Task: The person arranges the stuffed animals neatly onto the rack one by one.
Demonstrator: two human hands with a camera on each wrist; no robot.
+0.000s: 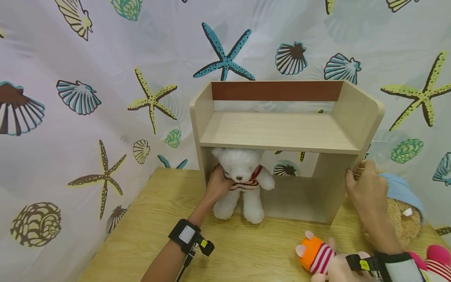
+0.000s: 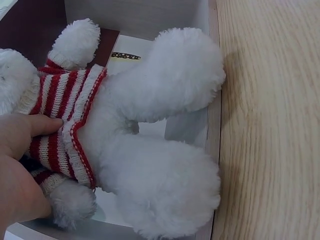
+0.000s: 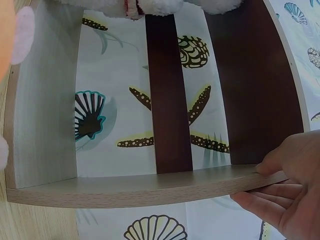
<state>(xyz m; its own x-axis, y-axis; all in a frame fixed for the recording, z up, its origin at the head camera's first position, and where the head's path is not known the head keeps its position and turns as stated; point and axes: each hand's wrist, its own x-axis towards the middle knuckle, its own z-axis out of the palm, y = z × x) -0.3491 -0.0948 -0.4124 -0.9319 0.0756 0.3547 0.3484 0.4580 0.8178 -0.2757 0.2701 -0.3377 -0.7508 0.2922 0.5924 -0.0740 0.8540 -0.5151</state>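
Note:
A white plush teddy bear (image 1: 243, 168) in a red-and-white striped sweater stands upright in the lower left compartment of a light wooden shelf (image 1: 278, 129). Its feet reach the shelf's front edge. My left hand (image 1: 218, 184) grips the bear's side; in the left wrist view the thumb lies across the striped sweater (image 2: 55, 100) and the other fingers are hidden behind it. On the other side, my right hand (image 1: 370, 192) holds the shelf's right side panel (image 3: 140, 192). The right wrist view shows the thumb on the panel's edge and the fingers along its outer face.
A plush toy with an orange head (image 1: 311, 252) lies in front of the shelf at the right. Beyond the right forearm is a tan plush with a blue hat (image 1: 405, 192). A pink plush (image 1: 437, 256) sits at the lower right corner. A patterned curtain (image 1: 116, 98) hangs behind the wooden table (image 1: 169, 196).

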